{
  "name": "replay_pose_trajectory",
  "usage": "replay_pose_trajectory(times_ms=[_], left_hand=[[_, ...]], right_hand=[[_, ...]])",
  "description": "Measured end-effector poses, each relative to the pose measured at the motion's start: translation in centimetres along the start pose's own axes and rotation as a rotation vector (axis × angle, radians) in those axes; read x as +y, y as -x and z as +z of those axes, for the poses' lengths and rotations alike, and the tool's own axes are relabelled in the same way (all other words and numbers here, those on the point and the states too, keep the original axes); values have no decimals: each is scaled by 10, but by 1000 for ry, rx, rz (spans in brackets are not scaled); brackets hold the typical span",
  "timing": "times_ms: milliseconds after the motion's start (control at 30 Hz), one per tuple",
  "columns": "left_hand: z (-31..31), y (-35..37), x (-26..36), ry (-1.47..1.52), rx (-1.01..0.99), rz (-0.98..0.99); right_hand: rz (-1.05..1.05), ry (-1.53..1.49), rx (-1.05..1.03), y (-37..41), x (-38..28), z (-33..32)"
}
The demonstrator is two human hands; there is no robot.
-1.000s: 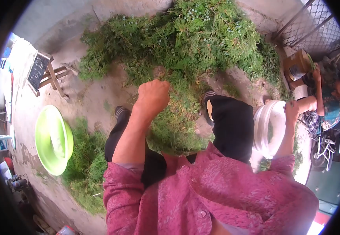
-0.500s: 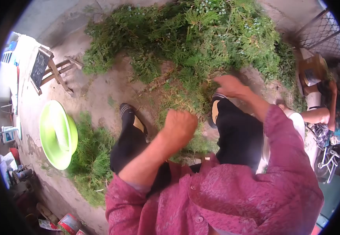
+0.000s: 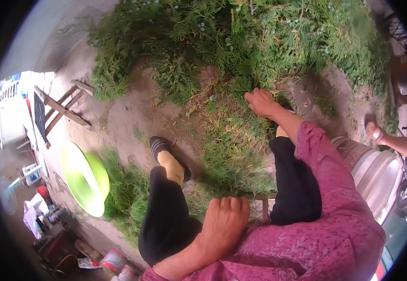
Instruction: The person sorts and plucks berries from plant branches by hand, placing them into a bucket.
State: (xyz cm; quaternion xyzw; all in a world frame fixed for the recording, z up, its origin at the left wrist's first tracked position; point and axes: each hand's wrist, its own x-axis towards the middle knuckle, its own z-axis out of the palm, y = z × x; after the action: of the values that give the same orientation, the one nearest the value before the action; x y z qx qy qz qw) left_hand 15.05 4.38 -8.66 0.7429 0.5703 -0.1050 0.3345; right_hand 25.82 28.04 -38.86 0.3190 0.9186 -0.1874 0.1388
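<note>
Left hand (image 3: pixel 226 218) curled, palm hidden; right hand (image 3: pixel 261 101) by greenery (image 3: pixel 231 51), grip unclear

Bright daylight; glare left; dark fisheye edges.

Branches (image 3: pixel 241 42) heaped up front, sprigs (image 3: pixel 231 150) strewn between the feet (image 3: pixel 159 147), stool (image 3: pixel 58 104) parked left, basin (image 3: pixel 74 173) set nearer, bucket (image 3: pixel 370 171) stationed out right

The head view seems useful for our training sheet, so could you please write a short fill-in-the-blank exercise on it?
Of the right hand and left hand, the one nearer the large greenery pile is the ____. The green basin is to the ____ of the trousers. Those trousers are ____ in colour.
Missing words: right; left; black.
</note>
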Motion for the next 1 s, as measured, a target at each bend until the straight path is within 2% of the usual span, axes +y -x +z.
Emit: replay_pose_trajectory(times_ms=[33,100,233,300,333,400,433,500,533,600,667,733,800,833,900,933,1000], left_hand=[[0,-2,-1,-5,-14,10],[-2,-4,0,50,-26,-14],[-5,-8,2,53,-33,2],[-5,-10,2,-5,23,45],[-5,-11,3,-5,19,48],[-6,-12,5,5,-22,46],[-7,-13,5,5,-28,48],[-8,-14,5,19,-41,48],[-8,-14,5,21,-46,46],[-8,-15,4,37,-31,38],[-9,-14,4,60,-58,22],[-9,-13,4,85,-97,4],[-8,-13,4,97,-71,21],[-6,-12,3,99,-80,22],[-3,-11,1,99,-66,13],[-2,-11,0,99,-72,12],[-1,-11,-1,83,-69,-5]], right_hand=[[13,-12,-2,5,3,0],[76,-220,69,20,8,-1],[66,-429,65,44,14,4],[13,-822,-110,58,4,0],[17,-825,-110,64,-2,3],[-219,-783,-250,74,-15,13],[-216,-788,-251,76,-19,18],[-391,-679,-323,80,-28,27],[-391,-684,-326,79,-29,23],[-411,-597,-570,73,-26,-4],[-230,-806,-737,51,-23,-46],[-188,-885,-249,20,-9,-23],[-149,-661,143,-8,2,-8],[-144,-669,139,-16,2,-3],[-43,-376,-13,-28,-3,7],[-43,-381,-15,-28,-4,19],[-154,-315,234,-27,0,42]])
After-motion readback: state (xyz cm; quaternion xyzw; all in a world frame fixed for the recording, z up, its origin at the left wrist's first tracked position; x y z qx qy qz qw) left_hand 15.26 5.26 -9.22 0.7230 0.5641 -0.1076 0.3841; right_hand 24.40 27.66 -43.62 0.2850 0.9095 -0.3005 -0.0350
